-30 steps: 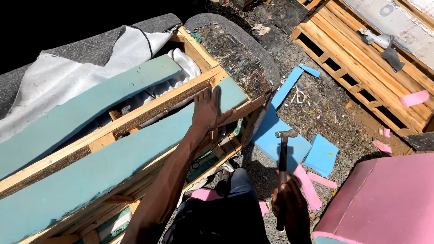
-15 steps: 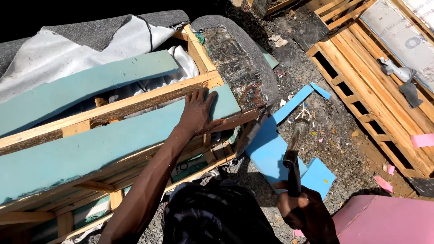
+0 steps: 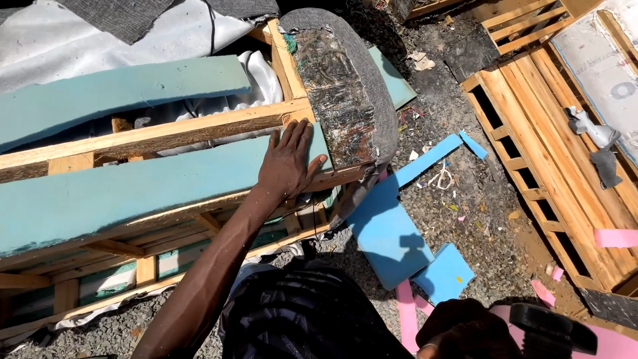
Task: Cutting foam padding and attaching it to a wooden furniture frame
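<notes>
The left hand lay flat, fingers spread, on the teal foam near the frame's right end; the right hand gripped a hammer.

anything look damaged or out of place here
Yes. The sofa frame lies stripped to bare wood and teal foam, and its grey armrest is torn open. Blue foam scraps litter the gravel. The left hand rests flat on the foam.

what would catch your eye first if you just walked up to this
The stripped sofa frame with teal foam, the left hand pressed flat on it. Bottom right, the right hand grips a black hammer. Blue foam scraps lie on the gravel beside wooden pallets.
</notes>
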